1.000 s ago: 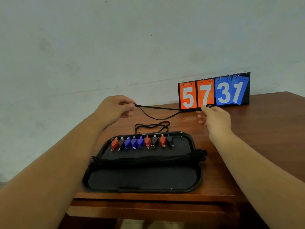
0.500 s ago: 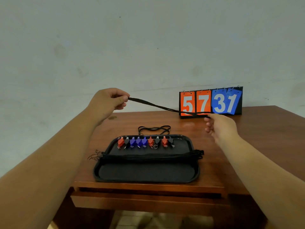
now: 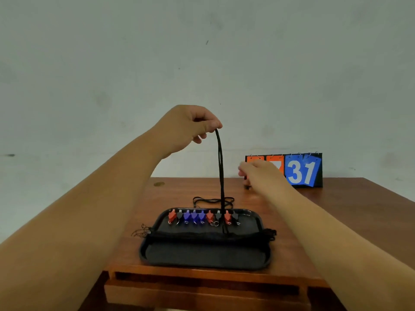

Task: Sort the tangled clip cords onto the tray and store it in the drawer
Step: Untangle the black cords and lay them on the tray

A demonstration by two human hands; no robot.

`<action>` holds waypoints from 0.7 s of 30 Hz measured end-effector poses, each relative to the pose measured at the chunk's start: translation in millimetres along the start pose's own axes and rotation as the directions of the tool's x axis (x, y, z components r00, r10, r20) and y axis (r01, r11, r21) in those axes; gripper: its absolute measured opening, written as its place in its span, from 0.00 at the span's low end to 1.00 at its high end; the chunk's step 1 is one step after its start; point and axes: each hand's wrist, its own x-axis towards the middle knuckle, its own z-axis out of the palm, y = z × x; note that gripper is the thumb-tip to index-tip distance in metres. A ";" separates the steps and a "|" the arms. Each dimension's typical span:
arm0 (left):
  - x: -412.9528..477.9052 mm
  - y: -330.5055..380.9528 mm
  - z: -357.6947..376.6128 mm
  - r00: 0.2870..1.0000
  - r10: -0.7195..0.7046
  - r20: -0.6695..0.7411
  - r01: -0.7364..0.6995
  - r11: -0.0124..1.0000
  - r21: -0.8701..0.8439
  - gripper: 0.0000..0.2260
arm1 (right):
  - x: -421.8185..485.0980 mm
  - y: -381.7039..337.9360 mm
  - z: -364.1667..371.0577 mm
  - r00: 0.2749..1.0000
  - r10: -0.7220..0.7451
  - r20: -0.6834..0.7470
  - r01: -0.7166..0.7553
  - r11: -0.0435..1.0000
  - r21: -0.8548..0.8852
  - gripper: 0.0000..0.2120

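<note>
My left hand (image 3: 190, 129) is raised above the table and pinches a black cord (image 3: 221, 176). The cord hangs straight down, and its lower end reaches the black tray (image 3: 202, 257) near the row of clips (image 3: 202, 217). Those clips are red, black and blue and line the tray's far side. A bundle of black cords (image 3: 208, 235) crosses the tray's middle. My right hand (image 3: 262, 173) hovers apart from the cord, in front of the scoreboard, with its fingers loosely curled and nothing seen in them. Another loose cord (image 3: 213, 200) lies on the table behind the tray.
A flip scoreboard (image 3: 301, 170) stands at the back right of the wooden table (image 3: 325, 221), its left cards hidden by my right hand. Under the table's front edge a drawer (image 3: 202, 290) stands slightly open. A bare wall is behind.
My left hand rose and moved right, so the cord that was stretched between both hands now hangs down to the tray. My right hand let go of its end.
</note>
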 end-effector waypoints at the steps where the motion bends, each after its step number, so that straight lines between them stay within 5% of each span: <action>1: -0.2 3.6 -1.6 1.000 0.003 -0.011 -0.003 1.000 0.009 0.05 | -3.1 -14.8 0.8 0.999 -0.004 0.038 -0.003 0.986 0.165 0.14; 5: -2.3 14.2 -10.2 0.999 0.020 -0.031 -0.019 0.999 0.035 0.05 | -18.4 -59.8 4.2 0.975 -0.119 0.186 -0.002 0.838 0.545 0.16; 15: -19.5 5.8 -35.8 0.997 -0.031 -0.076 0.034 0.999 0.029 0.05 | -39.2 -75.9 22.5 0.977 -0.175 0.119 0.091 0.855 0.511 0.11; 21: -40.6 -25.6 -44.0 0.988 -0.103 -0.115 0.101 0.994 -0.029 0.05 | -36.2 -56.1 24.0 0.960 -0.174 0.218 0.036 0.852 0.522 0.12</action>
